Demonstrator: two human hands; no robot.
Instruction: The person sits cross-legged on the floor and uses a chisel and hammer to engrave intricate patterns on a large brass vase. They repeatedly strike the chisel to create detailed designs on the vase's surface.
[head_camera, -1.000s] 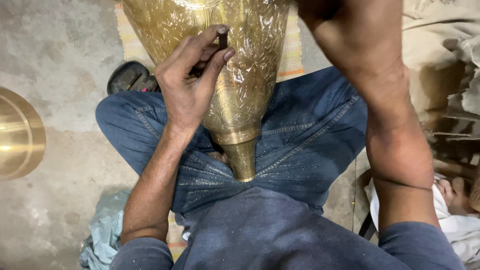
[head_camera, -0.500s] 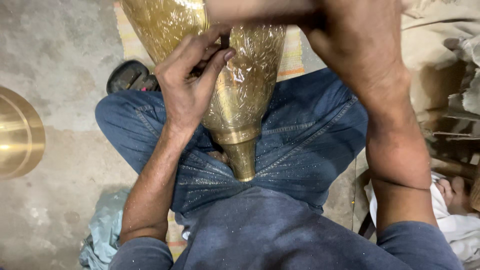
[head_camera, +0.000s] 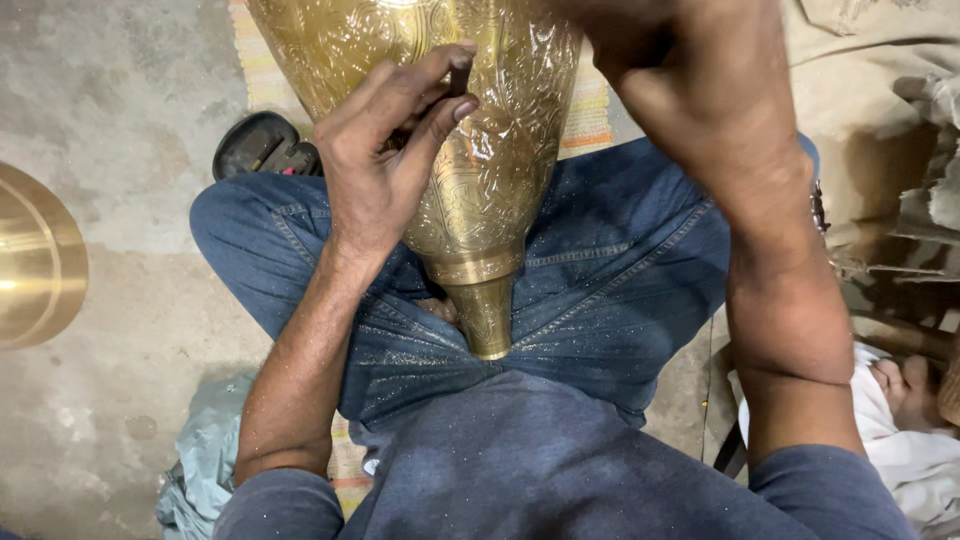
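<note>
We look down at our lap, where a large brass vase (head_camera: 480, 150) lies tilted across our blue jeans (head_camera: 620, 290), its narrow neck pointing toward our body and its wide belly running past the top of the view. The vase is the landmark for everything else. Its surface is golden, hard and covered in engraved leaf and scroll patterns, with fine metal dust scattered on the denim beneath it. It looks stiff and fairly heavy, with a polished skin that could slip, so the broad belly or the ringed collar above the neck seem the surest places to hold.

Left of the vase, on the grey concrete floor (head_camera: 120, 120), sits a rounded, smooth brass vessel (head_camera: 35, 260), well apart. A dark sandal (head_camera: 260, 145) lies just beside the vase's left flank.

Our left hand (head_camera: 385, 170) rests on the vase's belly, fingers closed narrowly around a small dark tool (head_camera: 460, 80) pressed to the metal. Our right hand (head_camera: 680, 70) is raised over the vase's right side, blurred; we cannot tell its grip.
</note>
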